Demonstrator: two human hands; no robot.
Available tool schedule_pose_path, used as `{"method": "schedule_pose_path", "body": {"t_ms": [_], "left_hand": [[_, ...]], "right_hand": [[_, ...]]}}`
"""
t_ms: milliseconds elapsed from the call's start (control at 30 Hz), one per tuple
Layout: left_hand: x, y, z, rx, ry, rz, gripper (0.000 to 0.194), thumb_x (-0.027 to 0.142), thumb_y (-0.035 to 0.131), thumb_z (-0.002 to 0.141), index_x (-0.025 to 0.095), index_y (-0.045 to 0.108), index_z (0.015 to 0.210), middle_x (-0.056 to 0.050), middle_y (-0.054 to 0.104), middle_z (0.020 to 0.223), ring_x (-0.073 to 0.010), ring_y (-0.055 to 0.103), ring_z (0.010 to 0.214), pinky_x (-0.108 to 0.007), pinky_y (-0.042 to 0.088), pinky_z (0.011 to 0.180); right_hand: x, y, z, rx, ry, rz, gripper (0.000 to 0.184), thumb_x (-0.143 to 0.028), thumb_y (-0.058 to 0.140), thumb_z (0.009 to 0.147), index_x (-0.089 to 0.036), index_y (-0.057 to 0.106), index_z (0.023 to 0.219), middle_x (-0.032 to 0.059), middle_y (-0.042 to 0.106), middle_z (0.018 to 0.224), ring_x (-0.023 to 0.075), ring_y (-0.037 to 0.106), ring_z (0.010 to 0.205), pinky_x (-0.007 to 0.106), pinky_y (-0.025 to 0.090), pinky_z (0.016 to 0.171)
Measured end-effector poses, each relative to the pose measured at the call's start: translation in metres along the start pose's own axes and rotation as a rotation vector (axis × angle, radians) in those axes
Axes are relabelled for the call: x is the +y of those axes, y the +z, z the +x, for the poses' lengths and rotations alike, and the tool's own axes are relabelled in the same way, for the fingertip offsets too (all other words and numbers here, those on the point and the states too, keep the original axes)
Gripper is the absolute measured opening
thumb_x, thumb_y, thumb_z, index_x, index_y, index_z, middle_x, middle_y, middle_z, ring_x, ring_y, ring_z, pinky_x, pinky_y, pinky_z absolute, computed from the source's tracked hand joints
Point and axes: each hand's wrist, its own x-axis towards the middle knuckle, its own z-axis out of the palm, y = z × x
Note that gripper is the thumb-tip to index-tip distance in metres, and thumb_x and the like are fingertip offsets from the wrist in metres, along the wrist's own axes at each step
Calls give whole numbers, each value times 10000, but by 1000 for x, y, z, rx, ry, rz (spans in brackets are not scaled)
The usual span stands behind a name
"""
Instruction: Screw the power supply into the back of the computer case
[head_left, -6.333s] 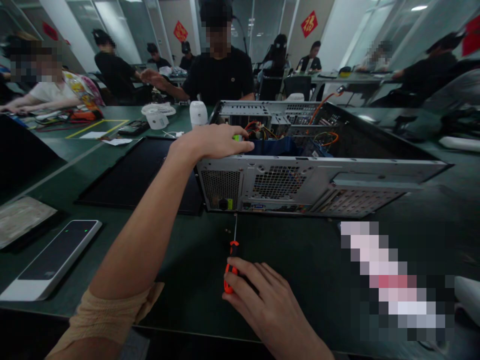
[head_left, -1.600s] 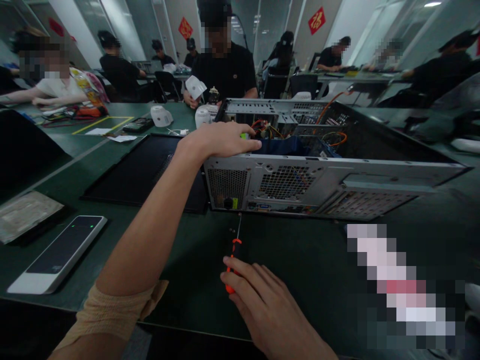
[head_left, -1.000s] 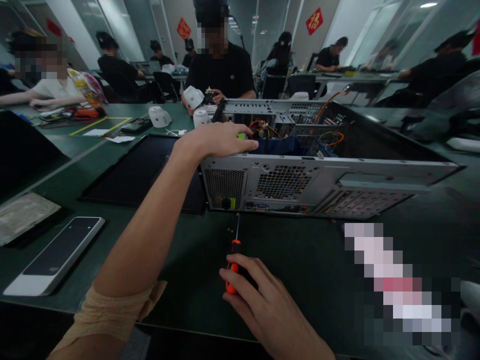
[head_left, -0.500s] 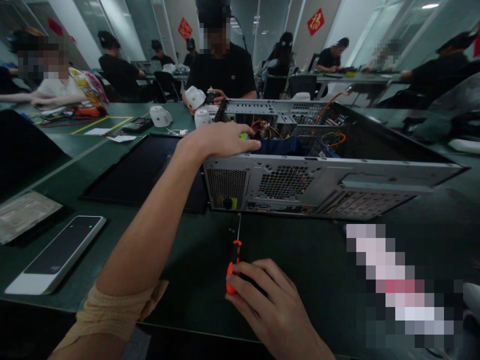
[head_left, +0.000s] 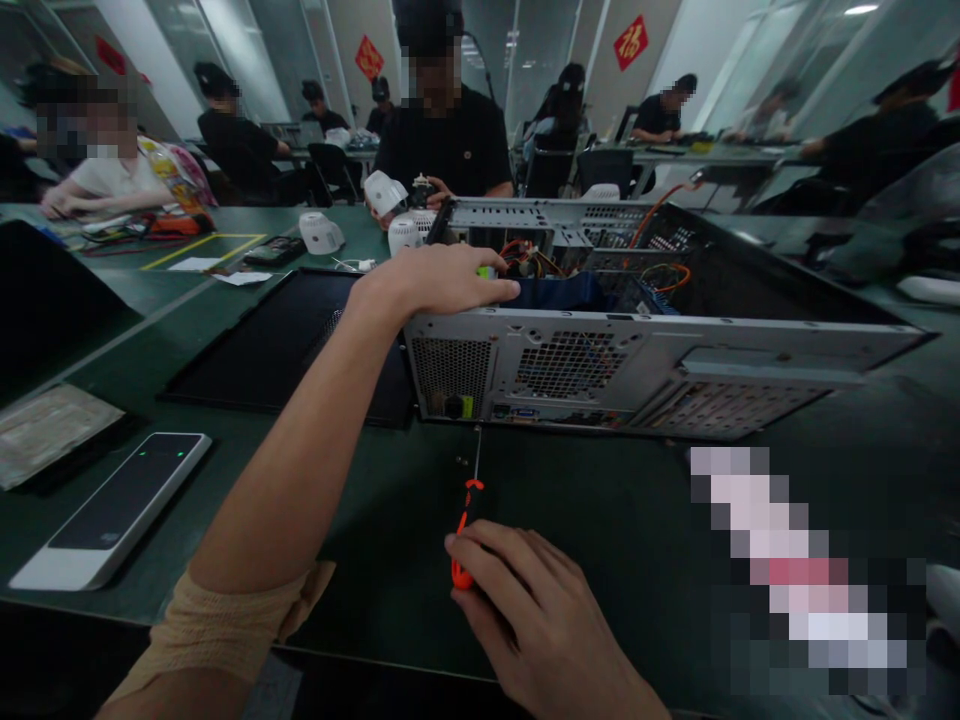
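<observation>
My left hand (head_left: 435, 280) lies across the top edge of an opened computer case (head_left: 660, 350), thumb and forefinger stretched out to the right; its other fingers are hidden. In my right hand (head_left: 532, 590) is a screwdriver (head_left: 472, 500) with an orange and black handle, pinched between thumb and fingertips. Its thin shaft points away from me, and the tip is at the lower edge of the case's rear panel. Whether it sits in a screw is too small to tell. A few tiny screws (head_left: 461, 460) lie left of the shaft.
Left of the case lies a black side panel (head_left: 285, 340). A white device with a dark screen (head_left: 124, 500) and a flat packet (head_left: 56, 435) are farther left. A blurred-out object (head_left: 795, 560) lies at right. Across the table a person (head_left: 446, 150) handles white parts.
The fingers of my right hand have shifted round the screwdriver handle, which looks turned a little. The tip stays at the same spot. My left hand has hardly moved.
</observation>
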Motion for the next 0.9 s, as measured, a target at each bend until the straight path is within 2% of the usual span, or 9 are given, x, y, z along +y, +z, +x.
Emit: {"method": "schedule_pose_path", "body": {"t_ms": [200,300,400,500,633,800,900], "left_hand": [[-3,3,3,22,24,-3,827,798,352,934,331,484,1603,-26,560,1607,-371,567,1413,-506,394,1207],[-3,2,3,13,15,5,832,797,370,923,333,481,1604,-22,565,1604,-369,561,1419,-491,386,1215],[-1,1,1,3,5,17,824,785,381,923,333,480,1606,-22,560,1612,-378,549,1428,-483,372,1224],[-1,1,1,6,9,16,823,774,359,942,318,464,1619,-32,545,1621,-382,546,1433,-496,368,1224],[0,3,1,13,13,23,823,776,324,955,312,457,1622,-39,545,1617,-370,549,1436,-508,375,1213],[1,2,0,14,8,23,814,768,334,963,304,465,1619,-48,538,1625,-362,554,1432,-497,384,1206],[0,2,1,9,6,28,815,773,332,960,313,461,1620,-40,538,1626,-351,557,1427,-481,386,1207]], "right_hand": [[1,4,0,55,-18,-38,161,-121,577,998,-210,676,1090,66,772,1181,202,753,942,355,621,861],[1,4,0,125,-34,-53,229,-87,607,953,-207,698,1125,87,749,1122,187,718,853,319,616,734],[2,3,1,137,-56,-50,292,-64,604,939,-212,706,1169,63,744,1041,169,682,775,301,593,668],[1,3,1,116,-70,-71,299,-70,599,942,-215,715,1177,52,761,1055,178,685,784,320,601,686],[1,4,2,101,-53,-75,320,-78,576,937,-221,714,1188,54,772,1200,214,722,916,359,624,780],[1,5,3,-4,-31,-12,365,-67,522,946,-211,676,1243,41,762,1282,211,741,1017,376,616,879],[1,3,3,-58,3,37,327,-89,539,971,-214,664,1246,53,739,1310,220,726,1083,395,609,949]]}}
